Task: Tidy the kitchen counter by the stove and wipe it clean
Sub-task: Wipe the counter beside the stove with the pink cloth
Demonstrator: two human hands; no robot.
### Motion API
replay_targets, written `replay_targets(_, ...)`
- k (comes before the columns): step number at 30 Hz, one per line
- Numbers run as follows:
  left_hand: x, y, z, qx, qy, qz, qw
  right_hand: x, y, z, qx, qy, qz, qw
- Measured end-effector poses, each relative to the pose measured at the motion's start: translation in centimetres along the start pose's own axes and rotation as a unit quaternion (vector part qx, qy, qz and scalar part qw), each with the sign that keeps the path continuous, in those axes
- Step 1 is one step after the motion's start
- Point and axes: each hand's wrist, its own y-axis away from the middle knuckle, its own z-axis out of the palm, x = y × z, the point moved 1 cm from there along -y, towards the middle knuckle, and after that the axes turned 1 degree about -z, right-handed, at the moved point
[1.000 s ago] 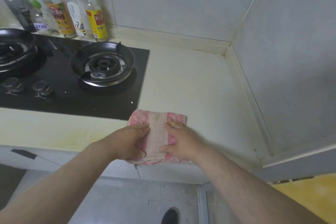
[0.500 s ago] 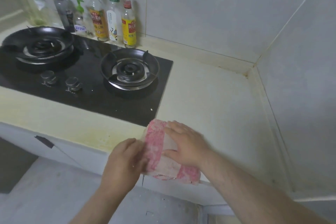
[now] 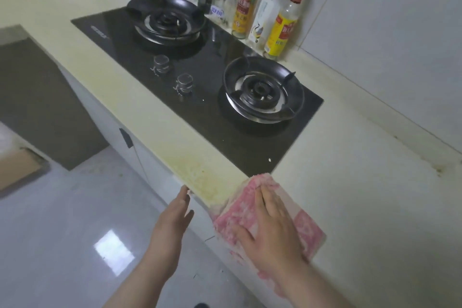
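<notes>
**Cloth.** The cloth is a folded pad of pink-and-white terry with a coarse, looped pile and a roughly rectangular outline. It lies on the front edge of the counter, and its near side hangs over that edge. In this view the long axis runs from far left to near right. The far end points at, and sits just beside, the near right corner of the stove.

**Right hand.** The right hand lies flat on top of the cloth. The fingers are straight and slightly spread, and the palm presses down. Nothing is gripped.

**Left hand.** The left hand is open, with the fingers straight and close together, and holds nothing. It is in front of the counter face, with the fingertips at the front edge. Contact with the edge cannot be determined.

**Surfaces.** The counter is smooth and cream-coloured, with yellowish staining along the front strip. The stove is a glossy black glass panel with two round burners in dished black rings and two metal knobs. Glass and plastic bottles stand upright in a row against the tiled wall behind the stove.
</notes>
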Motion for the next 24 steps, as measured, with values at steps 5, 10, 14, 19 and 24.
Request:
replay_targets(5, 0.3, 0.4, -0.8, -0.007, 0.056, 0.018, 0.998, -0.7, -0.2, -0.8, -0.046, 0.034, -0.018, 0.998)
replay_targets(10, -0.5, -0.1, -1.3, -0.009, 0.053, 0.030, 0.998, -1.5, -0.3, -0.8, -0.050, 0.041, -0.032, 0.997)
replay_targets(14, -1.4, -0.5, -1.5, 0.001, 0.045, 0.052, 0.998, -2.6, -1.3, -0.2, -0.053, 0.038, -0.087, 0.994)
replay_targets(19, -0.8, -0.9, -1.9, -0.017, 0.057, 0.036, 0.998, -4.4, -4.5, 0.0, -0.030, 0.020, -0.121, 0.992)
replay_targets(24, -0.3, -1.2, -2.8, -0.029, 0.052, 0.039, 0.997, -5.2, -5.9, -0.3, -0.016, 0.017, -0.138, 0.990)
